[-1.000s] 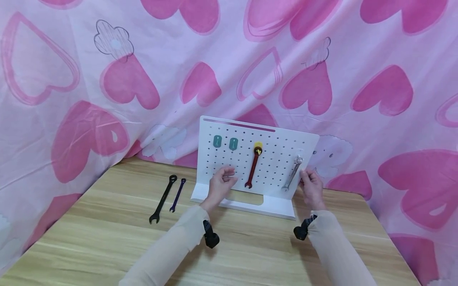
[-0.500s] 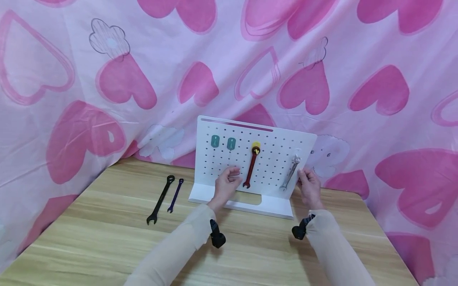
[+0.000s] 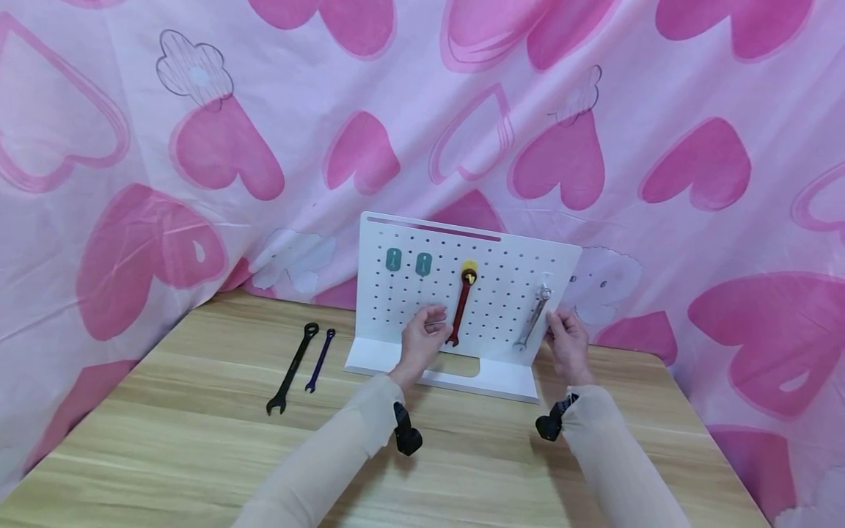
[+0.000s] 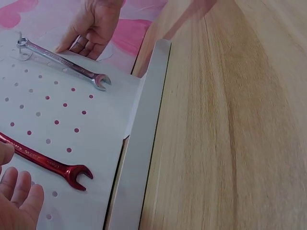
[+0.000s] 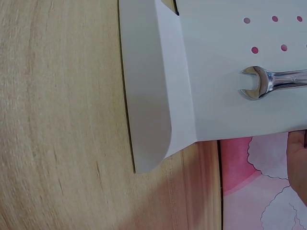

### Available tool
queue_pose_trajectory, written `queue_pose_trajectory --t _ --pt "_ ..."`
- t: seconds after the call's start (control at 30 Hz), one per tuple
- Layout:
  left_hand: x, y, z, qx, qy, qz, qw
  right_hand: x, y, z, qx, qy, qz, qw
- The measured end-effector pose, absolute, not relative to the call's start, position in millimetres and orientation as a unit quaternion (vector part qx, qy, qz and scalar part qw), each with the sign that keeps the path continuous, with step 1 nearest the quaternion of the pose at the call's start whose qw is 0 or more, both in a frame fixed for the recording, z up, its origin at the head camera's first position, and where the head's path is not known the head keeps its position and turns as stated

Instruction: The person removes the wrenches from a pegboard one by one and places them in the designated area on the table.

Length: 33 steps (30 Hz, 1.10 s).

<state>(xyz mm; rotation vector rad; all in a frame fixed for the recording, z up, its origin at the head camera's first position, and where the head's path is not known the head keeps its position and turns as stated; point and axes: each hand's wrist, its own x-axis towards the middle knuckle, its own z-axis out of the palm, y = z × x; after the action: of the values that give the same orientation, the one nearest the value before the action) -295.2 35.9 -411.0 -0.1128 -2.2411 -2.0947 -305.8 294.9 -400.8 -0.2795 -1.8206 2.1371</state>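
A white pegboard (image 3: 561,258) stands on the table, tilted slightly in the head view. From its yellow hook (image 3: 469,265) hangs a red combination wrench (image 3: 461,308), open end down. My left hand (image 3: 422,341) is right beside that wrench's lower part, thumb and fingers apart; the left wrist view shows the fingers (image 4: 21,189) loosely bent, holding nothing. With thumb in front and fingers behind, my right hand (image 3: 570,345) grips the board's right edge. Close to it a silver combination wrench (image 3: 532,319) hangs on a clear hook (image 3: 544,288).
Two green hooks, one at the left (image 3: 393,259) and another beside it (image 3: 424,264), carry nothing. A black combination wrench (image 3: 293,370) and a smaller purple wrench (image 3: 320,361) lie on the wooden table (image 3: 165,411) left of the board. A pink heart-print curtain (image 3: 409,88) hangs behind.
My left hand has moved right across the board's front, up to the red wrench. My right hand stays at the board's edge. The whole head view has shifted slightly.
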Motion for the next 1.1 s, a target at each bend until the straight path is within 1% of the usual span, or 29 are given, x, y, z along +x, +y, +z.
queue_pose_trajectory --t 0.67,0.93,1.1 --pt "-300.4 48.0 -409.7 -0.040 -0.725 -0.686 0.042 -309.5 297.2 -404.4 -0.095 -0.635 0.750 0.159" --pt "-301.4 54.6 -409.7 -0.040 -0.722 -0.688 0.060 -310.5 295.7 -404.9 -0.112 -0.630 0.751 0.164" --pt "-303.6 57.9 -412.6 -0.041 -0.720 -0.689 0.070 -310.1 296.8 -405.5 -0.103 -0.630 0.753 0.161"
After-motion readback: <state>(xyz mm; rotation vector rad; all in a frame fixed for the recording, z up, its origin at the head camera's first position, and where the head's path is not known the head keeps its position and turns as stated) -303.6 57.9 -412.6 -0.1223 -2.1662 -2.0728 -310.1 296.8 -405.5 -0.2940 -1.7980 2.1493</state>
